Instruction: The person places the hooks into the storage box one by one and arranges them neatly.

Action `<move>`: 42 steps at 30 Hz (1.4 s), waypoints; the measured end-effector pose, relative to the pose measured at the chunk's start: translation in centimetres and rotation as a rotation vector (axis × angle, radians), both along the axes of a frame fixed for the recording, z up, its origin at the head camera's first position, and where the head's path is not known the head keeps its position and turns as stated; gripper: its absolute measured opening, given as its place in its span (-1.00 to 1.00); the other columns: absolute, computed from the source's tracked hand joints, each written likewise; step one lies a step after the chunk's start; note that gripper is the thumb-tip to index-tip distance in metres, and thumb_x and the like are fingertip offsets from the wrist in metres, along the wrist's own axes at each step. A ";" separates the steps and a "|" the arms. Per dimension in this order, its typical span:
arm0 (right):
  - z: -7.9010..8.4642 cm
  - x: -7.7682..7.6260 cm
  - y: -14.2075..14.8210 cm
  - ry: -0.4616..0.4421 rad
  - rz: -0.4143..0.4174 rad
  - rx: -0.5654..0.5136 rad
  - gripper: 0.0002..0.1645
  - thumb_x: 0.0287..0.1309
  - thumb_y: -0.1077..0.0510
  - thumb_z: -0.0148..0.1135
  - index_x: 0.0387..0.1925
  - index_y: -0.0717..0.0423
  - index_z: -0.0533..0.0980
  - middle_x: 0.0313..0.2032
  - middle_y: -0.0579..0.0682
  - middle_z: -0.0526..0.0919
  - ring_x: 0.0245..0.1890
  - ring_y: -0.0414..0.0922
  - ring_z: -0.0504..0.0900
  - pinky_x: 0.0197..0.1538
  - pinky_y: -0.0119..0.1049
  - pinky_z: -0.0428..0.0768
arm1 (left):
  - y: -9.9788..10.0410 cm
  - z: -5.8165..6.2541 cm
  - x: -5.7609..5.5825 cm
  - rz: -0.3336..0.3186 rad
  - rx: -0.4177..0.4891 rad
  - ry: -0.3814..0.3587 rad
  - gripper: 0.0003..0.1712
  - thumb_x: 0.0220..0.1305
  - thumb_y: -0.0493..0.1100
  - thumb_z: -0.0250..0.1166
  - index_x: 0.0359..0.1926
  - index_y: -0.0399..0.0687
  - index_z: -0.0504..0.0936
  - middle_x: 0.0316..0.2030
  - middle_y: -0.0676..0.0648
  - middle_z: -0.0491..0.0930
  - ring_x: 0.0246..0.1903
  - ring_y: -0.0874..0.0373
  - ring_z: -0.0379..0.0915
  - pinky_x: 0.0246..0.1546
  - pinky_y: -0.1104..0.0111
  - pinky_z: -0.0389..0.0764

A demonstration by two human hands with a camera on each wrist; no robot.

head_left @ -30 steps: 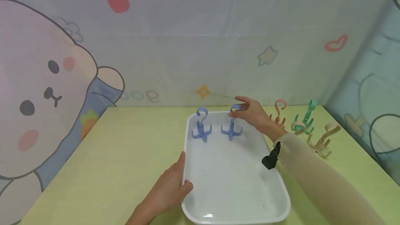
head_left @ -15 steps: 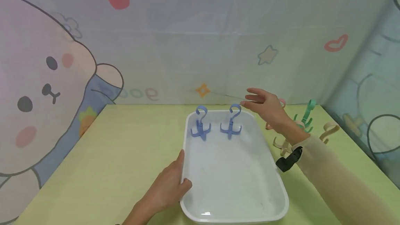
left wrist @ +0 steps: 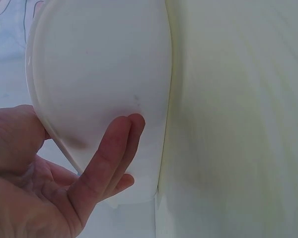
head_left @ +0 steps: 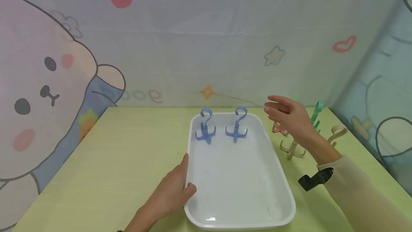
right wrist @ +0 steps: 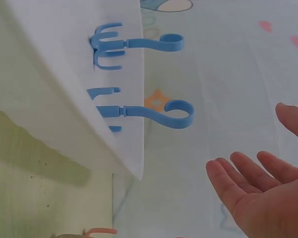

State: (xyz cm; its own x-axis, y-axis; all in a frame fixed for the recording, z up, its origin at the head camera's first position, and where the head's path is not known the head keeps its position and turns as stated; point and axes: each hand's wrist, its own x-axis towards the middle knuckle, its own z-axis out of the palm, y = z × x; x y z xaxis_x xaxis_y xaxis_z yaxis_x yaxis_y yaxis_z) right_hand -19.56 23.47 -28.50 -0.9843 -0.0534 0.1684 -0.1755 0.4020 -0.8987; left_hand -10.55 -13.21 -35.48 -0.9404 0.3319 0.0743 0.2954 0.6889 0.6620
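Observation:
My left hand (head_left: 170,192) holds the left side of the white tray (head_left: 241,189). Its thumb lies over the rim while, in the left wrist view, the fingers (left wrist: 102,166) press the outer wall. Two blue rotating hooks, a left one (head_left: 206,137) and a right one (head_left: 236,132), stand upright side by side at the tray's far end, curled tops above the rim. Beyond the tray's right rim, my right hand (head_left: 293,119) hovers with nothing in it, fingers loosely extended. It partly covers a pink hook (head_left: 279,128) and a beige hook (head_left: 292,149).
Farther right on the pale green table (head_left: 145,146) stand a green hook (head_left: 317,110) and another beige hook (head_left: 336,134), both partly hidden by the right hand and arm. A printed cloth backdrop (head_left: 180,46) rises behind the table.
My right hand has let go of the right blue hook and moved right, out past the tray's rim. The left hand keeps its hold on the tray.

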 end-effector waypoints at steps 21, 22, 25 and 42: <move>-3.4 4.1 2.1 0.053 0.060 -0.223 -0.34 0.46 0.13 0.28 0.49 0.18 0.38 0.04 -0.34 0.79 0.01 -0.33 0.79 0.02 -0.41 0.72 | 0.2 -0.1 0.1 0.018 -0.003 0.001 0.02 0.19 -0.27 0.18 0.64 -0.40 0.01 0.52 -0.34 0.34 0.29 -0.12 0.53 0.20 -0.02 0.62; -3.6 4.3 2.3 0.059 0.054 -0.212 -0.37 0.46 0.13 0.28 0.47 0.15 0.40 0.04 -0.34 0.79 0.00 -0.35 0.79 0.01 -0.43 0.71 | 0.2 -0.1 0.1 0.018 -0.003 0.000 0.02 0.19 -0.27 0.18 0.64 -0.39 0.01 0.52 -0.34 0.34 0.29 -0.12 0.53 0.21 -0.02 0.61; -4.1 4.9 3.0 0.064 0.031 -0.189 -0.42 0.46 0.14 0.28 0.44 0.08 0.45 0.03 -0.33 0.80 -0.02 -0.39 0.78 0.00 -0.46 0.71 | 0.2 -0.1 0.0 0.012 -0.004 0.006 0.01 0.20 -0.28 0.18 0.64 -0.40 0.02 0.51 -0.34 0.35 0.30 -0.12 0.52 0.22 -0.03 0.60; -6.0 7.1 5.6 0.110 -0.027 -0.378 -0.41 0.39 0.31 0.30 0.40 0.01 0.50 -0.04 -0.26 0.84 -0.08 -0.31 0.82 0.02 -0.55 0.65 | 0.2 -0.1 0.0 0.007 -0.012 0.012 0.03 0.17 -0.28 0.18 0.64 -0.41 0.02 0.52 -0.33 0.35 0.29 -0.08 0.52 0.24 -0.02 0.58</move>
State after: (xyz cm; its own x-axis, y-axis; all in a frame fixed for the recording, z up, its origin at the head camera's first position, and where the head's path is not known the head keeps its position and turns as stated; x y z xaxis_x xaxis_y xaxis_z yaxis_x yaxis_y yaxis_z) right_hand -12.44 29.04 -34.49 -0.9595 0.0579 0.2757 -0.2729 0.0515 -0.9607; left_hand -10.54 -13.02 -35.53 -0.9417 0.3265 0.0819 0.2988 0.6989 0.6498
